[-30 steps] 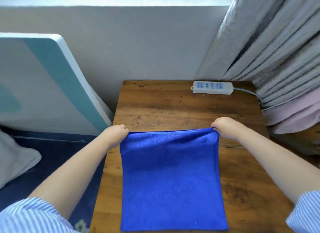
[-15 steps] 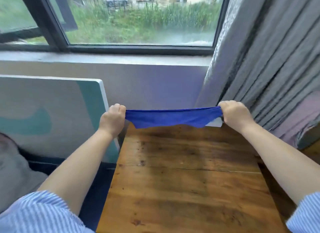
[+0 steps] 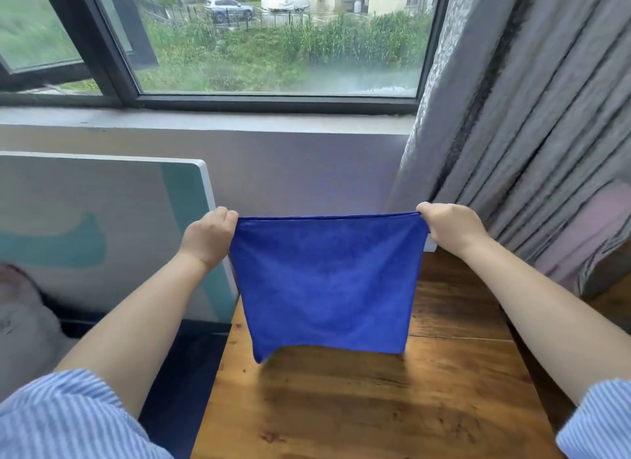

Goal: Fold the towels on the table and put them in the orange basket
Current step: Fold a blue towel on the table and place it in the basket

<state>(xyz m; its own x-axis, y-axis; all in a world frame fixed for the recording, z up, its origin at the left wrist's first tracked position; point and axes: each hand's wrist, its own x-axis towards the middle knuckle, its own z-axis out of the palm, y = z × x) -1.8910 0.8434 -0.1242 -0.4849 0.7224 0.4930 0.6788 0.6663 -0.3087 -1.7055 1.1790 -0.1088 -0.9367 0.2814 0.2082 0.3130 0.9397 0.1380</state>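
Above the wooden table (image 3: 375, 407), I see the blue towel (image 3: 327, 281) held up in the air, spread flat and hanging from its top edge. My left hand (image 3: 208, 236) has its fingers curled tight around the towel's upper left corner, and my right hand (image 3: 450, 229) pinches the upper right corner in the same closed way, so both hands are clamped on the cloth and the top hem runs taut and nearly level between them. The towel hangs down as a single sheet; its lower edge floats clear of the tabletop, with the lower left corner drooping a little further than the right and casting a shadow on the wood below. Both forearms reach forward from striped blue-and-white sleeves (image 3: 68, 421) at the bottom corners of the view. Beyond the towel I see a grey wall under a window (image 3: 273, 41) with a dark frame, grey pleated curtains (image 3: 532, 100) on the right, and a white-edged panel with teal shapes (image 3: 102, 233) leaning against the wall on the left. I cannot see the orange basket from this view.
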